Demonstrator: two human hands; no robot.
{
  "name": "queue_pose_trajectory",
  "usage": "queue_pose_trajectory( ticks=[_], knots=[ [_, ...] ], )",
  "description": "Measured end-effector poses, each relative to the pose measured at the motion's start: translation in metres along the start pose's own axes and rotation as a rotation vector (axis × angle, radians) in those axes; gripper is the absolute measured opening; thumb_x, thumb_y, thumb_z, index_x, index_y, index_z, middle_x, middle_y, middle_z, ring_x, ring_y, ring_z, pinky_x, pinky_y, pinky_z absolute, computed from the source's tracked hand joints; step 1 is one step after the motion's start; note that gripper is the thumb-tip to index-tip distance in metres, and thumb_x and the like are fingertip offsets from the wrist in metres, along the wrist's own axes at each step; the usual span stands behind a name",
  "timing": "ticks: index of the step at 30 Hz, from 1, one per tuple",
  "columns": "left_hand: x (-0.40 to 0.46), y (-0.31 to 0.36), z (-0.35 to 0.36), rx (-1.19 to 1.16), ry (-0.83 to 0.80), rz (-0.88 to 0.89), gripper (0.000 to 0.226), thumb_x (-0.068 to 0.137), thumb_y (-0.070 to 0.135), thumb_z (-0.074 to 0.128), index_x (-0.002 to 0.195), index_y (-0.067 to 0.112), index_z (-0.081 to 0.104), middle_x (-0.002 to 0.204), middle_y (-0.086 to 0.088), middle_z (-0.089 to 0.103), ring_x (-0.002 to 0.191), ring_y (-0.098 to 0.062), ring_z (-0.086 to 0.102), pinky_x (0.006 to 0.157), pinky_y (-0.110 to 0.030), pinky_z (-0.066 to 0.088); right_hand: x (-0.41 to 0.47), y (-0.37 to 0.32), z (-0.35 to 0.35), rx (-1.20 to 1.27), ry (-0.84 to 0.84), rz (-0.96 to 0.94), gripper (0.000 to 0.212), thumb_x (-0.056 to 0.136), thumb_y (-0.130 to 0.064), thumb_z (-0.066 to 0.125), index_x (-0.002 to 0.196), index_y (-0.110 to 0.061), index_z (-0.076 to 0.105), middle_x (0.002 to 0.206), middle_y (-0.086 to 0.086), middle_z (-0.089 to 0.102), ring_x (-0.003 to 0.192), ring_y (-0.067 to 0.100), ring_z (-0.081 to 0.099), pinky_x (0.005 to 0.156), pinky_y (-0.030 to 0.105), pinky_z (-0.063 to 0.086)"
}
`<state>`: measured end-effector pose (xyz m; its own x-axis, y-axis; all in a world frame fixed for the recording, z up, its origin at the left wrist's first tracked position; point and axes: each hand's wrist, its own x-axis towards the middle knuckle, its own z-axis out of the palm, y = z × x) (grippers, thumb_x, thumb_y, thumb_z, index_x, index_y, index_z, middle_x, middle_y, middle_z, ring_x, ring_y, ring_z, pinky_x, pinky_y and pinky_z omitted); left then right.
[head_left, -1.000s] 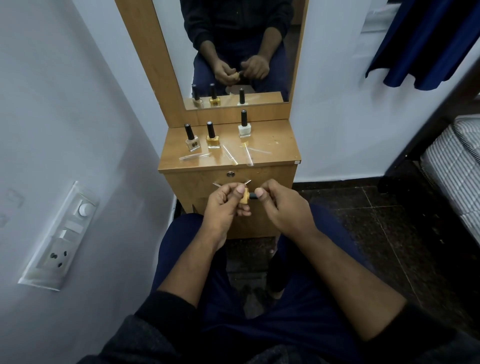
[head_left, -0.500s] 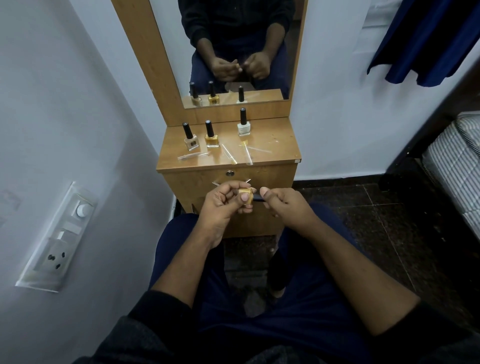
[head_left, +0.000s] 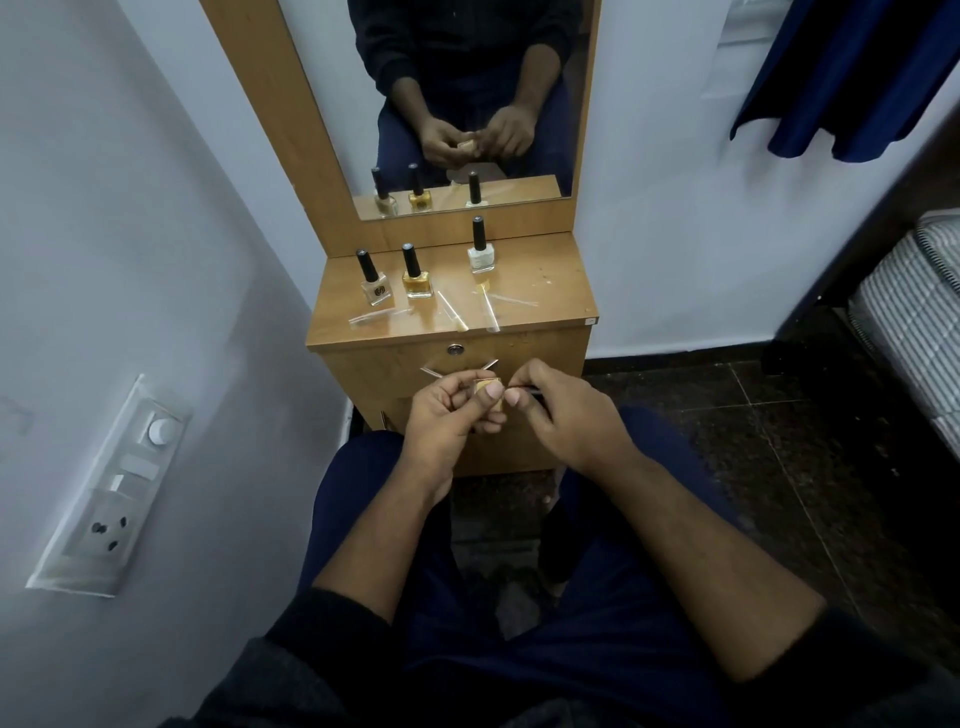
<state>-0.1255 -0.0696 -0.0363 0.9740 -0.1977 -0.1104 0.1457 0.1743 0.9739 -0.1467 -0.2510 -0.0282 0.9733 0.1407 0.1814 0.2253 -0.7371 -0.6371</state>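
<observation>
Head view: the left hand (head_left: 447, 415) curls its fingers round a small gold nail-polish bottle (head_left: 491, 391), held in front of the bench (head_left: 540, 291) (level with its drawer). Just beside the bottle, the right hand (head_left: 566, 415) pinches the black brush cap (head_left: 531, 393). Three capped bottles (head_left: 417, 278) stand on the bench.

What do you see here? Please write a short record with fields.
left grip: holds a small gold bottle
right grip: pinches a thin dark brush beside that bottle
dresser: three upright bottles, clear, gold, white; clear strips
mirror: reflects the hands and the bottles
</observation>
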Motion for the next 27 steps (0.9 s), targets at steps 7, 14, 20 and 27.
queue_pose_trajectory(
  ticks=[7,14,20,27],
  knots=[
    [0.004,0.002,0.0,0.055,-0.09,0.032,0.041,0.081,0.012,0.08,0.121,0.004,0.071,0.108,-0.016,0.077,0.089,-0.02,0.071,0.075,-0.027,0.06,-0.002,0.015,-0.004,-0.209,-0.008,-0.063,0.026,0.106,-0.047,0.044,0.103,-0.027,0.061,0.083,-0.011,0.064,0.073,0.01,0.057,0.055,0.027,0.03],
    [0.006,0.007,0.001,0.101,-0.199,0.092,0.034,0.076,-0.004,0.08,0.109,0.003,0.075,0.112,-0.01,0.078,0.107,-0.021,0.073,0.093,-0.027,0.056,-0.002,0.02,-0.009,0.104,-0.243,0.131,0.044,0.11,-0.049,0.032,0.082,-0.028,0.06,0.07,-0.009,0.061,0.066,0.009,0.055,0.061,0.03,0.037],
    [0.009,0.006,0.004,0.169,-0.253,0.21,0.038,0.078,-0.008,0.078,0.116,-0.002,0.072,0.109,-0.015,0.077,0.102,-0.023,0.073,0.092,-0.029,0.058,0.007,0.029,-0.019,0.841,-0.581,0.432,0.043,0.109,-0.047,0.038,0.084,-0.019,0.056,0.058,-0.008,0.036,0.049,0.007,0.029,0.05,0.024,0.024],
    [0.014,0.008,0.003,0.166,-0.217,0.227,0.036,0.079,-0.019,0.074,0.109,0.001,0.072,0.107,-0.007,0.076,0.103,-0.016,0.073,0.09,-0.025,0.057,0.014,0.027,-0.013,0.758,-0.439,0.449,0.044,0.106,-0.052,0.045,0.088,-0.017,0.065,0.056,-0.011,0.043,0.05,0.005,0.037,0.052,0.023,0.032]
  ],
)
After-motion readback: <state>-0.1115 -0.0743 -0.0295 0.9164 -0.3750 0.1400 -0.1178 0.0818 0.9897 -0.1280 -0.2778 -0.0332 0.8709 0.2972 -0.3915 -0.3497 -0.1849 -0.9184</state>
